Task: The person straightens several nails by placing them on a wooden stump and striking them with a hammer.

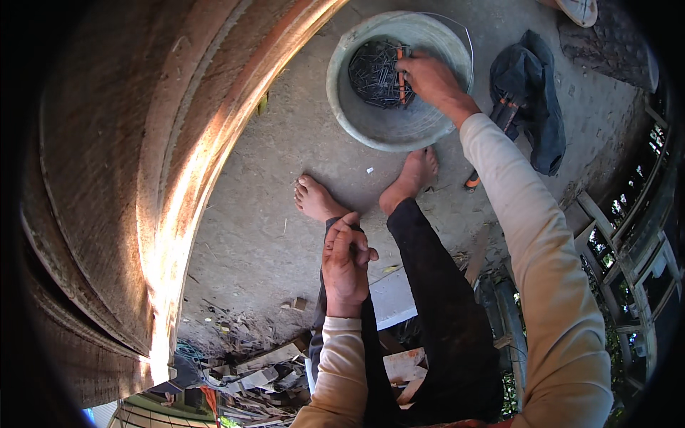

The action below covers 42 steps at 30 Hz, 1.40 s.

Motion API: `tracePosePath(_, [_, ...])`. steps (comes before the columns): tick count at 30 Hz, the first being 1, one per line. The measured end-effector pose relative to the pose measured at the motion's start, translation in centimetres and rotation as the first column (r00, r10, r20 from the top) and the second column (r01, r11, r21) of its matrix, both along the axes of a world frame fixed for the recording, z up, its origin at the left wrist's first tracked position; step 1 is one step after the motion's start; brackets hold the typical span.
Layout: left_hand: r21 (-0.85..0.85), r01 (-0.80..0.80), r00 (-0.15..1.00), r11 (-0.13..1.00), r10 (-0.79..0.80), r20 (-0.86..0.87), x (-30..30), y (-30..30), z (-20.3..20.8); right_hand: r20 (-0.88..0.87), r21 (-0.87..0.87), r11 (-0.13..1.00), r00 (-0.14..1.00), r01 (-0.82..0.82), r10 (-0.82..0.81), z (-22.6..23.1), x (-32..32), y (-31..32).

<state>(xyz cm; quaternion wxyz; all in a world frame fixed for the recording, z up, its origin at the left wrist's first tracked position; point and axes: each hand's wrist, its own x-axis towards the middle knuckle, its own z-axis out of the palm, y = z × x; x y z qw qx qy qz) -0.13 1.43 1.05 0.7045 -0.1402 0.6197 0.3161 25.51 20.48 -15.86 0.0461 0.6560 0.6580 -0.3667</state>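
A round grey bucket (341,107) with a thin wire handle stands on the ground in front of my feet. Many loose dark nails (372,75) lie in its bottom. My right hand (428,77) reaches in over the right side of the rim. Its fingers are bent and closed at a slim orange stick-like thing (402,91) that lies across the nails; whether they grip this or some nails, I cannot make out. My left hand (346,267) is raised above my left leg, palm up, fingers curled in and pressed together. Anything inside them is hidden.
Large wooden planks (107,178) rise along the left. Right of the bucket lies a dark cloth (524,85) with dark tools on it; an orange-tipped handle (472,180) shows beside my right sleeve. Wood scraps (264,378) are heaped below left. A slatted frame (628,271) stands at right.
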Motion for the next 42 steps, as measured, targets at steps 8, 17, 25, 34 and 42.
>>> tracePosePath(8, [0.017, 0.013, 1.000, 1.000, -0.013, -0.006, 0.1, 0.4, 0.3, 0.174, 0.182, 0.939, 0.949, -0.293, 0.263, -3.8, 0.1, 0.0])
tracePosePath(17, [0.023, 0.023, 1.000, 0.999, -0.023, 0.003, 0.2, 0.0, 0.0, -0.365, -0.388, 0.797, 0.717, 0.463, -0.594, 0.3, 1.9, 0.6])
tracePosePath(25, [0.022, 0.020, 1.000, 1.000, -0.020, 0.002, 0.0, 0.1, 0.2, -0.440, -0.625, 0.636, 0.469, 0.453, -0.766, 3.4, 1.6, -0.4])
tracePosePath(34, [0.016, 0.022, 1.000, 1.000, -0.022, 0.005, 0.2, 0.2, 0.2, -0.505, -0.718, 0.589, 0.303, 0.372, -0.808, 4.1, 1.9, -0.5])
tracePosePath(42, [0.098, 0.029, 0.999, 0.995, -0.025, -0.044, -0.4, -0.9, -0.3, -0.549, -0.641, 0.750, 0.585, 0.164, -0.597, 13.1, -4.7, -6.6])
